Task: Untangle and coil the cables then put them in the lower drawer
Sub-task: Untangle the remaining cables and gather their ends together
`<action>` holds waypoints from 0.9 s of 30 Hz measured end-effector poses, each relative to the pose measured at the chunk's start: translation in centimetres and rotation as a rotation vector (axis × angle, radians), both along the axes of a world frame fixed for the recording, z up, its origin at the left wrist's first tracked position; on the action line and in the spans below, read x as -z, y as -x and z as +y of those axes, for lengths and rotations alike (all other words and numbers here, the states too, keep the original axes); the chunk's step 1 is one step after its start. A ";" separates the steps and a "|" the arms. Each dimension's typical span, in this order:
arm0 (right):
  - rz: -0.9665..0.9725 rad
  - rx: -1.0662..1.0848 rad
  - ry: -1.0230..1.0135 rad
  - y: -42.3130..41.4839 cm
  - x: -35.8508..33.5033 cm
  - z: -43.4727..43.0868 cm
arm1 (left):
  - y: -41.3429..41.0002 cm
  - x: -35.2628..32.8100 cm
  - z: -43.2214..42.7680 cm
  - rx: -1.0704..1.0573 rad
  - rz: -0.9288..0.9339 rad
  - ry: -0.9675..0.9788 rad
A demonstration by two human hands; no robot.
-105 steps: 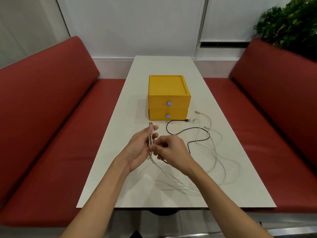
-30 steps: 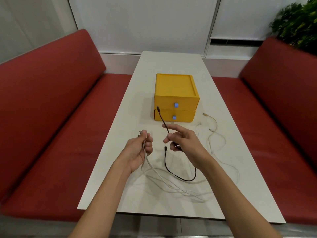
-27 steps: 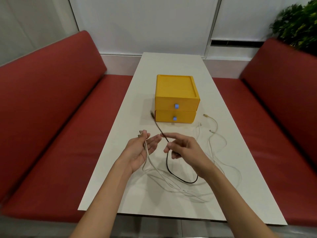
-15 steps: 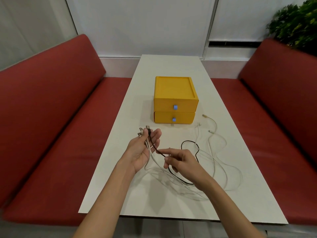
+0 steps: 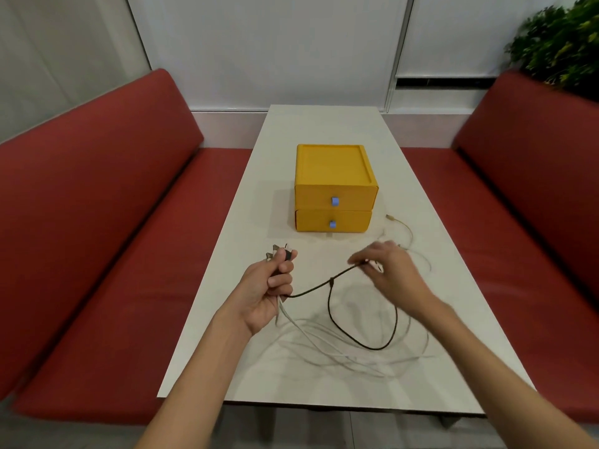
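Presently: left hand (image 5: 269, 288) grips plug ends of black cable (image 5: 372, 348) and white cables (image 5: 324, 350). Right hand (image 5: 390, 270), blurred, pinches black cable. Slack lies on table (image 5: 324, 124); lower drawer (image 5: 334, 224) closed.

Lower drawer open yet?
No, the lower drawer sits fully pushed into the yellow box, with no gap showing around its front.

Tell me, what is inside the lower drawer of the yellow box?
Its inside is hidden: the lower drawer is closed, showing only its yellow front and blue knob. The cables are outside it.
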State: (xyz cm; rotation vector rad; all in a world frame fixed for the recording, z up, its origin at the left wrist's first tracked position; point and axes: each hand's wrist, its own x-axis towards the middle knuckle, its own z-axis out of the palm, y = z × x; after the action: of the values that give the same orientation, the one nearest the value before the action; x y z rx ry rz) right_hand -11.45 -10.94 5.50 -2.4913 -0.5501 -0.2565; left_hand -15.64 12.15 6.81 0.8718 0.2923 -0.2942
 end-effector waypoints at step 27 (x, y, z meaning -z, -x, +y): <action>0.798 0.562 -0.619 -6.6 -5.1 -4.6 | -0.4 0.7 1.8 -0.035 0.004 -0.044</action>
State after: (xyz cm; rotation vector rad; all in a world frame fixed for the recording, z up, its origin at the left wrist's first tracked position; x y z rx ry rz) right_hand -4.89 -15.54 10.62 -1.8539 0.4957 0.3175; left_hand -15.20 13.98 6.12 0.9082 0.3183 -0.2582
